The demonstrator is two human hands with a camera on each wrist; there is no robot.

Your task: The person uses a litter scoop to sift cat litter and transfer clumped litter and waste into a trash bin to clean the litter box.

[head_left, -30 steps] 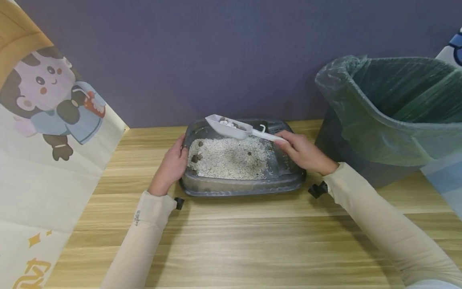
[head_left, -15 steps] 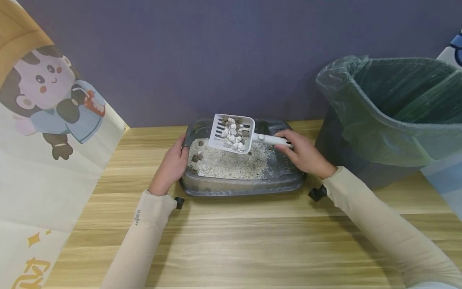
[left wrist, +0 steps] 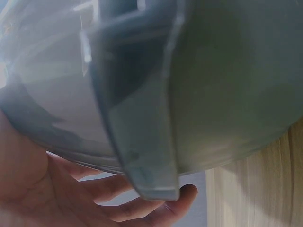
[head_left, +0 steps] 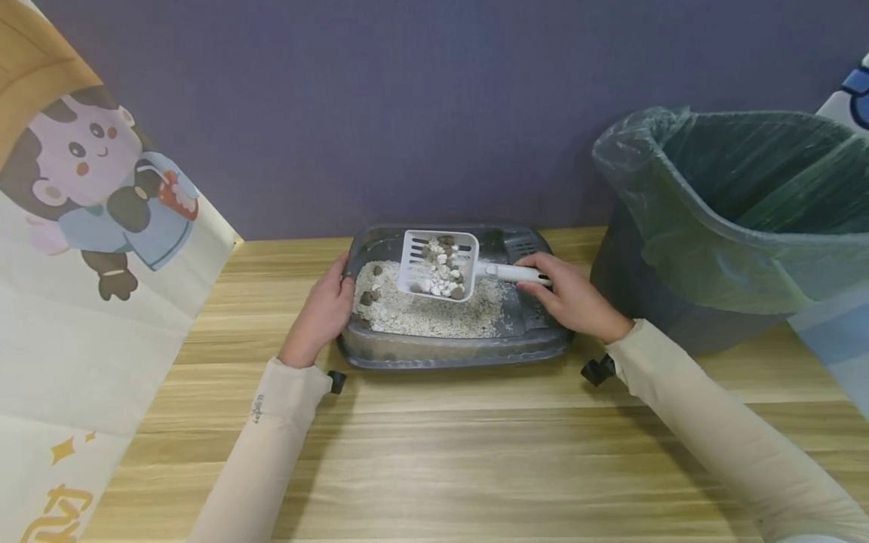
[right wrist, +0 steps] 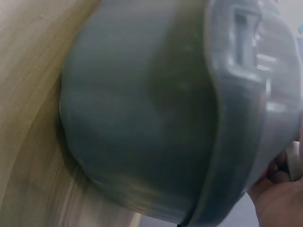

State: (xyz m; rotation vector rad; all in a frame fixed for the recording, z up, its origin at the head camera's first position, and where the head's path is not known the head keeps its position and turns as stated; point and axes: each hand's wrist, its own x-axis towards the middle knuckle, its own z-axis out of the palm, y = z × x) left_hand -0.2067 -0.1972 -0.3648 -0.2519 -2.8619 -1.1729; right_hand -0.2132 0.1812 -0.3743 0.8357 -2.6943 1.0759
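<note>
A grey litter tray point(head_left: 448, 353) stands on the wooden table, with pale granules point(head_left: 434, 320) and a few brown lumps at its left end. Above the granules is a white slotted scoop point(head_left: 405, 264), level, bearing white and brown clumps. My right hand point(head_left: 577, 298) grips the scoop's handle over the tray's right end. At the tray's left side my left hand point(head_left: 320, 313) holds the rim; in the left wrist view its fingers point(left wrist: 137, 203) lie along the tray's outer wall point(left wrist: 227, 94). In the right wrist view the right hand point(right wrist: 279, 198) is partly cut off behind the tray.
A grey bin point(head_left: 631, 264) lined with a translucent green bag point(head_left: 706, 264) stands on the right, beside the tray. A dark blue-grey wall point(head_left: 407, 113) rises behind, and a printed cartoon sheet point(head_left: 102, 324) borders the table on the left.
The scoop has turned from a side tilt to level, then come slightly nearer the table's front, its clumps shifting inside it. The left hand has stayed at the rim.
</note>
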